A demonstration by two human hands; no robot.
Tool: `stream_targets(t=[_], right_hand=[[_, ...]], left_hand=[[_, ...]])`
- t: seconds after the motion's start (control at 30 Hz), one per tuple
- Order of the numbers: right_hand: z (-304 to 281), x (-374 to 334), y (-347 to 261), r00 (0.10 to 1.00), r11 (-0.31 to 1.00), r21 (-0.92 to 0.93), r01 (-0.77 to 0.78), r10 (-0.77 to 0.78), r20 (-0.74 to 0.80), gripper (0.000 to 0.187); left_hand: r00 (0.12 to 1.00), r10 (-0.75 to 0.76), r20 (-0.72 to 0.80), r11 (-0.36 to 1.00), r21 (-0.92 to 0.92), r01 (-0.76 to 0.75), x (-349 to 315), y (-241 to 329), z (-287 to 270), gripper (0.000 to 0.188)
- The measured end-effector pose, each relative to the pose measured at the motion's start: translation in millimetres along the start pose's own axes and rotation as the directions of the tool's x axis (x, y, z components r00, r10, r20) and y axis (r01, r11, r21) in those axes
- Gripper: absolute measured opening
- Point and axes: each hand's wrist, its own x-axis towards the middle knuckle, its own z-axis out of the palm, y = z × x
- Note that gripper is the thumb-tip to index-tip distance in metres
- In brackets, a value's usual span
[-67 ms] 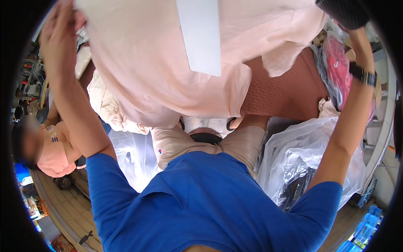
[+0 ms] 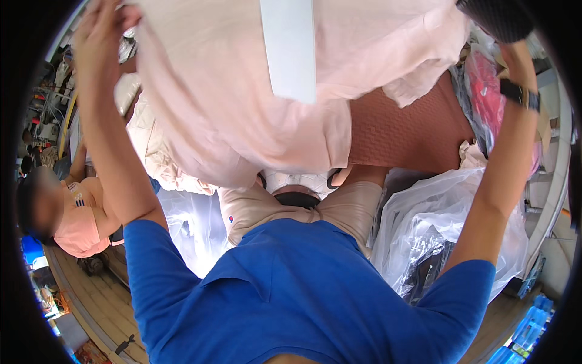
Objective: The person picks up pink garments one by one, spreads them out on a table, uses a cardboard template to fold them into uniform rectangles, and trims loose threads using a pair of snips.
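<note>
A large pale pink piece of fabric (image 2: 212, 79), perhaps a garment, spreads in front of me, its lower folds hanging toward my lap. On top of it lies a long, flat, pale grey-white strip (image 2: 290, 54) like a board. My left hand (image 2: 108, 27) is at the upper left, its fingers closed on the fabric's left edge. At the upper right, my right hand (image 2: 500, 21) is covered by black textured material like a glove. It is by the fabric's right edge; its fingers are hidden, so its grip cannot be made out.
Beneath the fabric shows a brown textured table cover (image 2: 406, 133). Crumpled cream cloth (image 2: 157, 145) lies to the left. Clear plastic bags (image 2: 424, 224) stand beside my right leg, with pink plastic-wrapped goods (image 2: 485, 91) beyond. Another person (image 2: 79, 212) sits at the left.
My left hand has shifted right, carrying the fabric's left edge with it. The pale strip has moved slightly up and straightened. My right forearm has moved only a little.
</note>
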Motion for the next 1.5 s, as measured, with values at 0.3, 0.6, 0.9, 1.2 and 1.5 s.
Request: stream_targets(t=[0.3,0.6,0.9,1.2,1.5], right_hand=[[161.6,94.4,39.4,0.950,0.941,0.209,0.264,-0.217,-0.224,0.016],[292.1,-80.2,42.7,0.564,0.807,0.454,0.377,-0.589,0.579,0.023],[294.8,-60.1,37.8,0.734,0.761,0.636,0.125,-0.502,0.457,0.017],[348.5,3.2,45.9,0.904,0.719,0.663,-0.209,-0.116,0.411,0.038],[377.0,-10.2,34.9,0.961,0.873,0.486,-0.039,-0.101,0.258,0.025]], left_hand=[[0.959,0.263,-0.109,0.942,0.242,-0.231,12.0,-118.8,91.2,0.018],[0.408,0.267,0.873,0.807,0.029,-0.590,-275.2,-114.4,125.8,0.051],[0.766,-0.407,0.497,0.847,-0.110,0.521,-238.0,-132.0,128.6,0.010],[0.881,-0.241,0.408,0.959,0.242,0.150,-194.8,-156.9,159.2,0.018],[0.814,-0.238,0.530,0.889,0.457,-0.038,-270.0,-179.9,181.6,0.023]])
